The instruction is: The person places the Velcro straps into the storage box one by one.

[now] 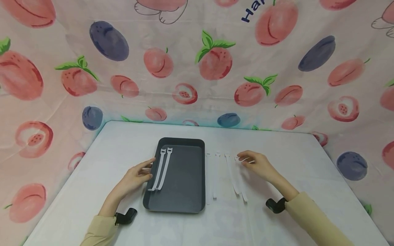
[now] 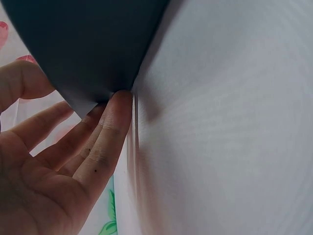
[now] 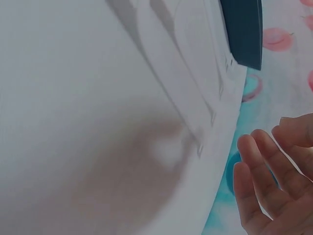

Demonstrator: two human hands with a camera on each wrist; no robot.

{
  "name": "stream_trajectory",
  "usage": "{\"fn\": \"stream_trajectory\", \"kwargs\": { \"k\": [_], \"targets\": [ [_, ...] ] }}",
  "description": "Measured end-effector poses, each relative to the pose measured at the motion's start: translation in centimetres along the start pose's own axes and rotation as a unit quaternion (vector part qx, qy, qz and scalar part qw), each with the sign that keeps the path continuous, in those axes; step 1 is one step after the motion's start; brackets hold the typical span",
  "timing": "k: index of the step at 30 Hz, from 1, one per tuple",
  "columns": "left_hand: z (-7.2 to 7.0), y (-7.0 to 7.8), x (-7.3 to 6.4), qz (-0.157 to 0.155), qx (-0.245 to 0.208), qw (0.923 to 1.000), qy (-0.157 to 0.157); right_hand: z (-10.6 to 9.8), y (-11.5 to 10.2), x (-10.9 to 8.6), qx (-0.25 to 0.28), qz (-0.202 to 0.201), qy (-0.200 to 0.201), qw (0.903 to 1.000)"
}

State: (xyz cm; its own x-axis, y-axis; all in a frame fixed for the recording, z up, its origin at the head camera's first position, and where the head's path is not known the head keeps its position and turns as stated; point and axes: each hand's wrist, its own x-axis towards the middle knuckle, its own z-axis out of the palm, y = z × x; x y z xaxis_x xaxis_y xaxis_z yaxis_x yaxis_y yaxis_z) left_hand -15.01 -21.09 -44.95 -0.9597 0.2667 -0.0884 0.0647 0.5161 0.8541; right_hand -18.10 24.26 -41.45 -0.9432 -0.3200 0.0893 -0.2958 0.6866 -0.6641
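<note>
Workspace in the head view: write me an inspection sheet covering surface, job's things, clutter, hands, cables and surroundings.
Surface: white tabletop, supporting the job's things.
Job's things: dark tray holding two white strips near its left side; four more strips visible on the tabletop to its right.
Clutter: nothing seen.
Left hand: fingers touch the tray's left side.
Right hand: fingers at the far end of the rightmost strip; no firm grip seen.
Cables: nothing seen.
Surroundings: fruit-print backdrop behind and at both sides.
</note>
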Motion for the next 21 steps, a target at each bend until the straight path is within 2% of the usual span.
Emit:
{"fn": "stream_trajectory", "kwargs": {
  "k": [12, 21],
  "targets": [
    [-0.1, -0.1, 0.0, 0.012, -0.004, 0.9999, -0.001, -0.8, 1.3, 0.8, -0.019, 0.016, 0.017, 0.9996],
    [0.0, -0.2, 0.0, 0.008, -0.007, 0.9999, -0.001, -0.8, 2.7, 1.3, -0.012, 0.037, 0.004, 0.9992]
  ]
}}
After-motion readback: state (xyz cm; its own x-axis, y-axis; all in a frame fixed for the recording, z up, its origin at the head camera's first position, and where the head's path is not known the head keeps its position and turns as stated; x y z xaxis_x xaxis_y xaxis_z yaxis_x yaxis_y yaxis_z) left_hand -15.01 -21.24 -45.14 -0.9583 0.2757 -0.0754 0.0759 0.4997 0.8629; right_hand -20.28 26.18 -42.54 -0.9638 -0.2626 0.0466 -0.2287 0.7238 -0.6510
